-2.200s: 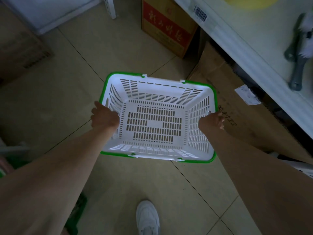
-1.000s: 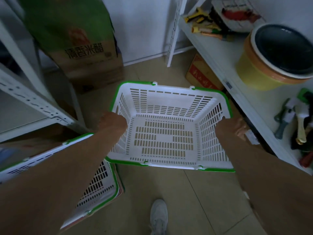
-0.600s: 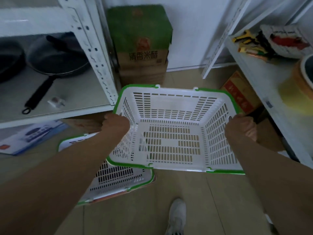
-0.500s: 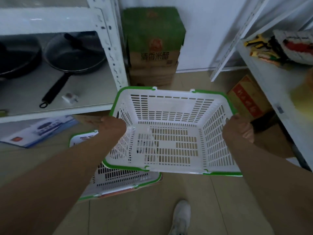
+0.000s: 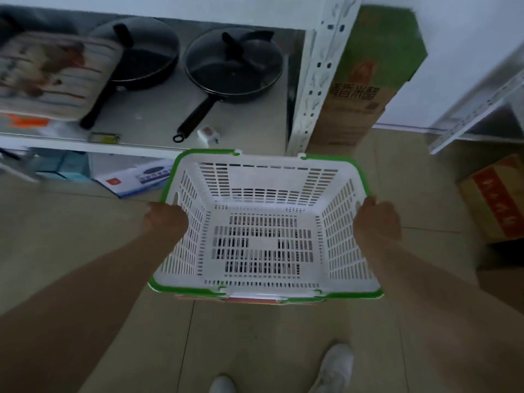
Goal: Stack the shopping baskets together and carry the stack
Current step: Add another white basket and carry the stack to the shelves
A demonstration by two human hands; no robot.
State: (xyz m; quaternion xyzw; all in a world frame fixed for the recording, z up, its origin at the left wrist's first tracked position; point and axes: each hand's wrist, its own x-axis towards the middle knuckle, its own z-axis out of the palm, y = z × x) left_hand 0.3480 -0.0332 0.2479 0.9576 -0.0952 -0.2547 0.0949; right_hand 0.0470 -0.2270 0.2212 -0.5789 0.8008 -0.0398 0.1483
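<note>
I hold a white slotted shopping basket with a green rim [image 5: 262, 211] level in front of me, above the tiled floor. My left hand [image 5: 164, 221] grips its left side wall. On the opposite side wall, my right hand [image 5: 377, 219] is closed over the rim. Directly beneath the held basket lies a second basket [image 5: 249, 299]; only a thin strip of its near edge, green with an orange band, shows under the front rim. The rest of it is hidden, and I cannot tell if the two touch.
A white metal shelf rack [image 5: 309, 89] stands ahead with two black frying pans [image 5: 232, 63] on it. A green and brown carton [image 5: 365, 80] stands right of the rack post. Another carton [image 5: 496, 199] sits at the right. My shoes [image 5: 334, 370] are below.
I have turned left toward the rack and brought the held basket over the basket that lay on the floor to the left. That lower basket is now almost fully covered.
</note>
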